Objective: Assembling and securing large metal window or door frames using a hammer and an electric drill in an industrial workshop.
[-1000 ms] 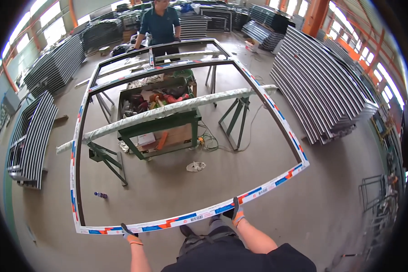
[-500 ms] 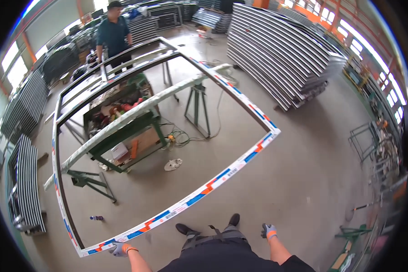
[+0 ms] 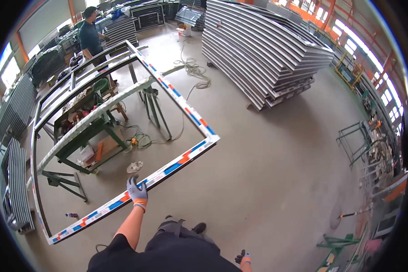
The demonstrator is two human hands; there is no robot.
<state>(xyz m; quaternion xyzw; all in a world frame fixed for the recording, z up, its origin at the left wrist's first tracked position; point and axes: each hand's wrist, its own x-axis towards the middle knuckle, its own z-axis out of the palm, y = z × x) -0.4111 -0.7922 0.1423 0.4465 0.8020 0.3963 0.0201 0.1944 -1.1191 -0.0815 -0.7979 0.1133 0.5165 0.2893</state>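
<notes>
A large rectangular window frame (image 3: 186, 159), wrapped in white, blue and orange protective tape, lies across a padded support bar (image 3: 90, 111) on green trestles. My left hand (image 3: 137, 190), in a grey glove with an orange cuff, grips the frame's near rail around its middle, fingers over the top. Down at my right side hangs my right hand (image 3: 243, 257), gloved alike and away from the frame. Its fingers are partly apart, with nothing visible in them. Crossbars divide the frame's far section.
Beyond the frame's far left stands another person (image 3: 91, 36). Stacked metal frames (image 3: 263, 54) rise at the back right; more frames (image 3: 14, 181) stand at left. A green bench (image 3: 88, 140) with tools sits under the frame. Cables (image 3: 195, 72) and a cloth (image 3: 134, 167) lie on the floor.
My left hand has shifted from near the frame's left corner to mid-rail. The view has moved so the frame sits farther left. The other person has turned, an arm now forward.
</notes>
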